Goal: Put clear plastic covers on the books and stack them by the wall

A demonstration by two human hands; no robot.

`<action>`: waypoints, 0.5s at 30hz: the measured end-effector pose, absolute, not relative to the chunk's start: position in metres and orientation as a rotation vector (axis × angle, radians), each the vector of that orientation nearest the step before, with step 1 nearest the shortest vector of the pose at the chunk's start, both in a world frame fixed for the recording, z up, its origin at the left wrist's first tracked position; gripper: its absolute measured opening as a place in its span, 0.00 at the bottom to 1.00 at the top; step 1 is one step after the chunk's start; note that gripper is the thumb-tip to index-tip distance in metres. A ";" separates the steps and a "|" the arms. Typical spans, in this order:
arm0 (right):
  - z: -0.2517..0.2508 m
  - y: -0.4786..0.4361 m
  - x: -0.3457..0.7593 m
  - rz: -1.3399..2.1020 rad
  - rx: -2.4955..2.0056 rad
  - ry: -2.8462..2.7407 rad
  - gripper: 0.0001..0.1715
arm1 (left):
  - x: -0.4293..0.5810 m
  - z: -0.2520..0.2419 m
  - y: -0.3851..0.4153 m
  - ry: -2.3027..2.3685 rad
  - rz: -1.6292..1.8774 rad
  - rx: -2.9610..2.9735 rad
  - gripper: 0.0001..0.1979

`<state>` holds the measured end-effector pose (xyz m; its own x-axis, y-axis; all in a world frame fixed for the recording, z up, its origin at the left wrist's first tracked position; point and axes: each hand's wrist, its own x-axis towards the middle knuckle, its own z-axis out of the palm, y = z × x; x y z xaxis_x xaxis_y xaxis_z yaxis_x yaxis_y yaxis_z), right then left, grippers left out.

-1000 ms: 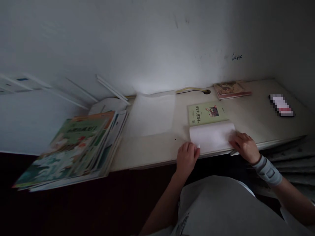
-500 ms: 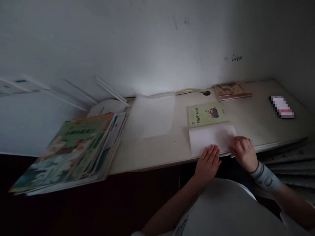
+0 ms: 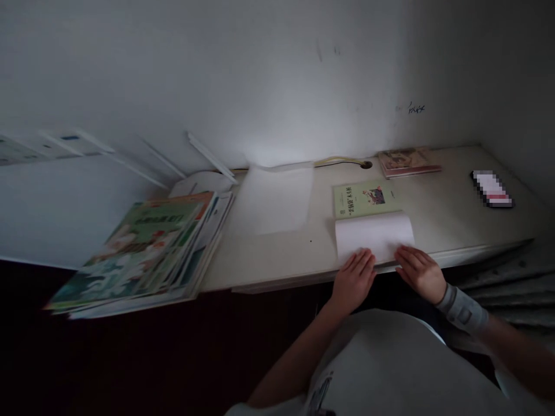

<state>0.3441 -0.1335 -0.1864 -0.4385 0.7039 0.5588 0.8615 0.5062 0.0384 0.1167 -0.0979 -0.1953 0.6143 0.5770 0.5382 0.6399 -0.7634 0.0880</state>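
"Where the desk [image 3: 260,267] ends nearest the person, how do the two hands lie?"

"The left hand [image 3: 353,280] is flat, fingers straight and together on white paper [image 3: 375,231], gripping nothing. The right hand [image 3: 420,271] spreads over the paper's near right corner, thumb apart; whether it pinches the edge cannot be told. One grey fabric wristband [image 3: 463,311] with a rectangular buckle wraps the right wrist."

"And the paper?"

"One smooth, gently curved sheet at the near half of one book [image 3: 364,199], on the desk just beyond the fingers; page or loose sheet cannot be told. The far half is pale green, with one small picture and characters reading “歪脑袋”木头桩."

"Off to the left?"

"One fanned stack of thin booklets [image 3: 143,254], too overlapped to count; the top cover is green, its title blurred. One thin pale sheet [image 3: 277,199] lies between stack and book."

"Farther away?"

"One round-cornered phone [image 3: 492,189], screen pixelated; at least one pink-edged book [image 3: 410,160]; one yellow cable [image 3: 338,159] by one round hole [image 3: 366,164]; and one dark handwritten scrawl [image 3: 416,108] on the wall [image 3: 286,86], hard to read."
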 end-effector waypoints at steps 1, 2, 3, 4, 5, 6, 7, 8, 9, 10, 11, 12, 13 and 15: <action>-0.186 -0.135 0.350 -0.456 -1.296 -2.266 0.16 | 0.110 -0.195 -0.098 -1.041 -0.852 -2.695 0.15; -0.186 -0.137 0.357 -0.469 -1.306 -2.261 0.16 | 0.102 -0.195 -0.098 -1.045 -0.857 -2.667 0.15; -0.187 -0.139 0.363 -0.477 -1.319 -2.257 0.16 | 0.096 -0.195 -0.098 -1.042 -0.859 -2.643 0.14; -0.188 -0.140 0.368 -0.476 -1.329 -2.257 0.16 | 0.090 -0.195 -0.097 -1.032 -0.860 -2.626 0.14; -0.189 -0.141 0.372 -0.467 -1.337 -2.261 0.16 | 0.085 -0.195 -0.096 -1.021 -0.862 -2.621 0.14; -0.189 -0.141 0.375 -0.457 -1.342 -2.262 0.16 | 0.081 -0.194 -0.094 -1.008 -0.868 -2.626 0.14; -0.190 -0.140 0.378 -0.446 -1.343 -2.261 0.16 | 0.077 -0.193 -0.091 -0.994 -0.879 -2.643 0.13; -0.190 -0.139 0.380 -0.434 -1.339 -2.257 0.15 | 0.074 -0.192 -0.086 -0.982 -0.894 -2.667 0.12; -0.190 -0.137 0.381 -0.421 -1.327 -2.250 0.15 | 0.070 -0.189 -0.080 -0.979 -0.905 -2.698 0.11; -0.190 -0.134 0.382 -0.405 -1.310 -2.241 0.14 | 0.065 -0.186 -0.073 -0.981 -0.904 -2.731 0.11; -0.189 -0.131 0.383 -0.386 -1.290 -2.235 0.13 | 0.060 -0.183 -0.066 -0.984 -0.884 -2.764 0.12; -0.189 -0.128 0.385 -0.364 -1.270 -2.237 0.13 | 0.055 -0.179 -0.059 -0.978 -0.842 -2.798 0.12; -0.189 -0.126 0.386 -0.345 -1.253 -2.249 0.12 | 0.050 -0.175 -0.052 -0.960 -0.779 -2.832 0.13; -0.190 -0.124 0.390 -0.335 -1.231 -2.284 0.13 | 0.041 -0.168 -0.045 -0.879 -0.622 -2.888 0.13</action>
